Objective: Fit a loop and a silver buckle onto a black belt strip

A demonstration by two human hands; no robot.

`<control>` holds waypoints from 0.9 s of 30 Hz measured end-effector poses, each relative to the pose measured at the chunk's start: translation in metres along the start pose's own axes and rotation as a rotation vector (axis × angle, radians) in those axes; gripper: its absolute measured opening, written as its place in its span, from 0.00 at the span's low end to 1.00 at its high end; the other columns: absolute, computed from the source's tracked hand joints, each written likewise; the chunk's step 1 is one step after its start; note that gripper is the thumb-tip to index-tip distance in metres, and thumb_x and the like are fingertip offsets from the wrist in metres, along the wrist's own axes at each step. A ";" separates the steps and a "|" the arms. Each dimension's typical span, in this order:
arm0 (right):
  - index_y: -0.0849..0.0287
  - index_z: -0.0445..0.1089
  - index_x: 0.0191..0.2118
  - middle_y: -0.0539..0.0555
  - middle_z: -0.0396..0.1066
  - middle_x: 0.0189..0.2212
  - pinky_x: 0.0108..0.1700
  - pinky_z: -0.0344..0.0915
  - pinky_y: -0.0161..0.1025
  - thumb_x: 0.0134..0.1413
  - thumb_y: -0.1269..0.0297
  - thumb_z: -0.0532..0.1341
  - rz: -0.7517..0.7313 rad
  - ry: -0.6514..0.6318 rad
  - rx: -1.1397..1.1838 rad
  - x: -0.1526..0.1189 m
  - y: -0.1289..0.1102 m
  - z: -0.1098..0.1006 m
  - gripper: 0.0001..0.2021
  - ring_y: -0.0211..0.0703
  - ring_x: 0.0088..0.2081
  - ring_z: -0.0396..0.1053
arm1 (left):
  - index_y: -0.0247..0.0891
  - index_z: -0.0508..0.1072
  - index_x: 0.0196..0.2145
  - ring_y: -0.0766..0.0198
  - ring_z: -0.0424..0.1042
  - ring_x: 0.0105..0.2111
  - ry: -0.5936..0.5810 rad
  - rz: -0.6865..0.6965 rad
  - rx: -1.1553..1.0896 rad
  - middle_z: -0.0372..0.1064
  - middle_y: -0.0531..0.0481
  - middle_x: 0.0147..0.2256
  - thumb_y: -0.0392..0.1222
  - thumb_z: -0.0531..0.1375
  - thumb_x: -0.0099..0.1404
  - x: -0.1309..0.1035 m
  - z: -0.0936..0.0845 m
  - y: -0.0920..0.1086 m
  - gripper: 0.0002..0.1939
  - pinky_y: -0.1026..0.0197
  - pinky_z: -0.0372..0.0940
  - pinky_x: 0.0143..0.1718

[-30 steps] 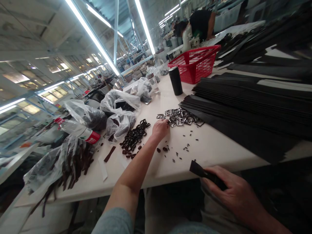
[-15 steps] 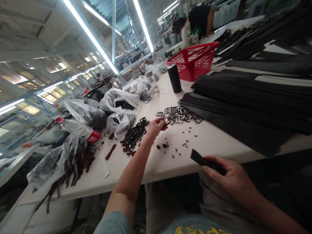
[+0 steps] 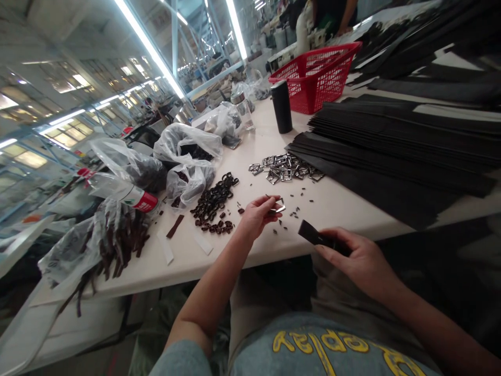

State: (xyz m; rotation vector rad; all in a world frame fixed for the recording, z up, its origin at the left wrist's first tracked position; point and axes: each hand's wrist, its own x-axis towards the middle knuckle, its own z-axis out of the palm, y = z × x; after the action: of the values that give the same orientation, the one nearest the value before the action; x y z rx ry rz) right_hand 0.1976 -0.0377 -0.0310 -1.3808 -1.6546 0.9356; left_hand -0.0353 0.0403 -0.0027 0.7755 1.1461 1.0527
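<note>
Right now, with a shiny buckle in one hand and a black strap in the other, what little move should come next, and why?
Probably bring the two hands together. The left hand pinches a metal buckle above the table, and the right hand holds a black strap whose free end points toward it across a small gap.

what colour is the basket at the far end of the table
Red, an open-mesh plastic basket, clearest in the head view.

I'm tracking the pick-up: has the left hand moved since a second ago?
Yes. The left hand has drawn back from the pile of metal buckles toward the table's near edge, holding one buckle.
</note>
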 end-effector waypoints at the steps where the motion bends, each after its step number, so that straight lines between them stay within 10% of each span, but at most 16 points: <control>1: 0.55 0.76 0.41 0.53 0.81 0.35 0.38 0.72 0.44 0.52 0.53 0.65 0.001 -0.010 -0.001 0.001 -0.002 0.000 0.14 0.51 0.35 0.78 | 0.34 0.80 0.40 0.67 0.77 0.26 0.009 0.023 0.000 0.77 0.49 0.30 0.51 0.72 0.53 -0.003 0.003 -0.002 0.21 0.68 0.68 0.27; 16: 0.55 0.73 0.36 0.51 0.78 0.30 0.34 0.68 0.38 0.57 0.60 0.61 -0.022 0.026 0.101 0.007 -0.020 0.012 0.06 0.45 0.32 0.74 | 0.38 0.83 0.40 0.57 0.78 0.47 -0.008 0.262 0.010 0.81 0.45 0.43 0.50 0.67 0.62 -0.051 0.035 -0.042 0.14 0.56 0.69 0.54; 27: 0.56 0.73 0.35 0.51 0.79 0.30 0.35 0.68 0.38 0.56 0.61 0.61 -0.008 0.066 0.059 0.003 -0.023 0.015 0.06 0.44 0.31 0.74 | 0.38 0.83 0.39 0.58 0.79 0.43 0.106 0.282 0.085 0.81 0.46 0.39 0.53 0.67 0.61 -0.059 0.027 -0.044 0.16 0.57 0.71 0.49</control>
State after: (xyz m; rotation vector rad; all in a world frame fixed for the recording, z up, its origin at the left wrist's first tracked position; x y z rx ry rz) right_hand 0.1741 -0.0391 -0.0162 -1.3509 -1.5702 0.9169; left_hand -0.0014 -0.0294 -0.0160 0.9781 1.2004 1.2985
